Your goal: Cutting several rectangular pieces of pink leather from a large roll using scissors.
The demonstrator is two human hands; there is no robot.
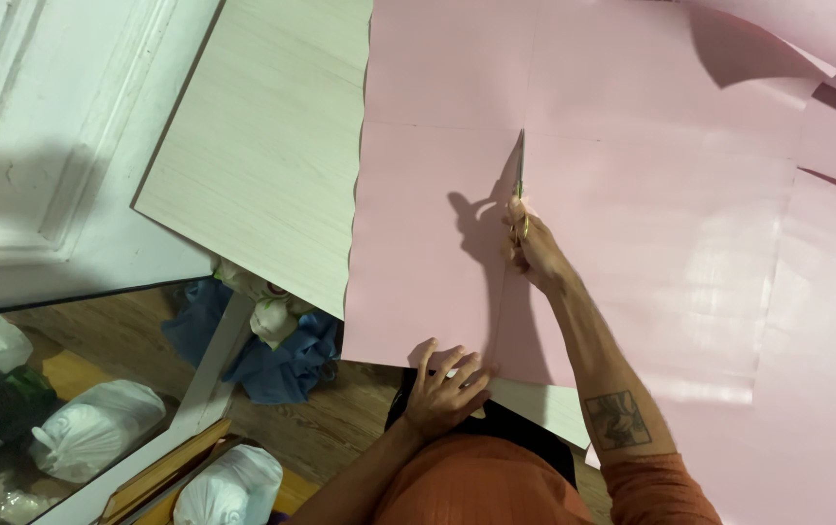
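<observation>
Right hand [533, 251] at frame centre, fingers curled shut through the handles of a pair of slim scissors with yellowish handles [520, 199]. Handles mostly buried in the grip; I can't make out their shape. The blades run straight up the frame, thin and dark, with the tip near a horizontal crease. I can't tell whether the blades are apart or closed at this angle.

Left hand [445, 387] at lower centre, fingers spread and nearly flat, pressing on the near edge of a large pink paper sheet [632, 194]. It grips nothing.

The sheet is smooth with a slight sheen and carries faint fold lines, one vertical and one horizontal, crossing near the scissor tip. Its left edge is wavy. The cut line behind the scissors is hard to see under the hand's shadow. The sheet fills the centre and right of the frame and is cut off at the top and right edges. More pink sheets [826, 58] overlap at upper right, their extent hidden.

Underneath is a pale wood-grain laminate tabletop [262, 146], bare at upper left.

Lower left, past the table edge: wooden floor, white tied plastic bags [97, 428], a crumpled blue cloth [292, 360]. That area is dark and partly blurred.

Orange sleeve [661, 491] at the bottom, cut off by the frame.
</observation>
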